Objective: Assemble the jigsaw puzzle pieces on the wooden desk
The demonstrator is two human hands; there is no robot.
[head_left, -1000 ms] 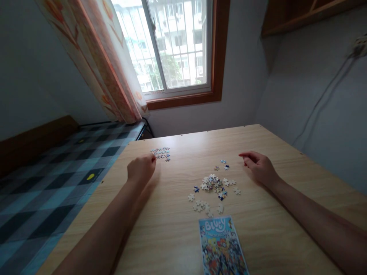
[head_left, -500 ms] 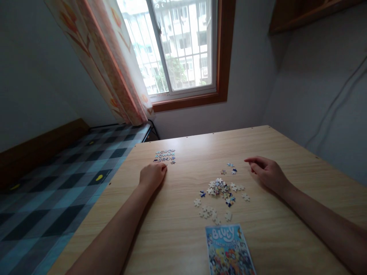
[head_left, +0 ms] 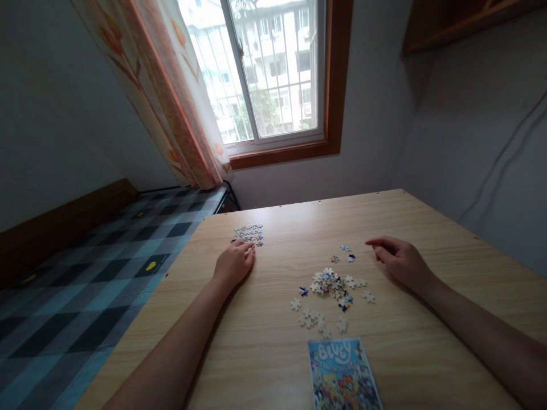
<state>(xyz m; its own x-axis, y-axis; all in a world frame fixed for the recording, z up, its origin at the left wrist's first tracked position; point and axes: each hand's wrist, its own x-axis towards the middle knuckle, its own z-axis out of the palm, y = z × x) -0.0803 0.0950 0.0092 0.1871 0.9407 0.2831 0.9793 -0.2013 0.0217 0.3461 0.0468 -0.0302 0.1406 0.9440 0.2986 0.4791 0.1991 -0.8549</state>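
Observation:
My left hand [head_left: 234, 263] rests on the wooden table [head_left: 427, 216] with its fingers curled, fingertips touching the near edge of a small assembled patch of puzzle pieces [head_left: 248, 233]. Whether it pinches a piece is hidden. My right hand [head_left: 399, 261] lies on the table to the right of a loose pile of puzzle pieces [head_left: 331, 285], fingers loosely bent and apart, holding nothing. A colourful picture card [head_left: 342, 374] marked "Bluey" lies at the table's near edge, below the pile.
A bed with a blue checked cover [head_left: 85, 285] stands left of the table. A window [head_left: 273, 68] with a patterned curtain [head_left: 171, 97] is behind. A grey wall with a cable [head_left: 499, 159] bounds the right side. A wooden shelf [head_left: 461, 23] hangs above.
My left hand has slid forward to the assembled patch. The view has shifted slightly; my right hand has stayed where it was.

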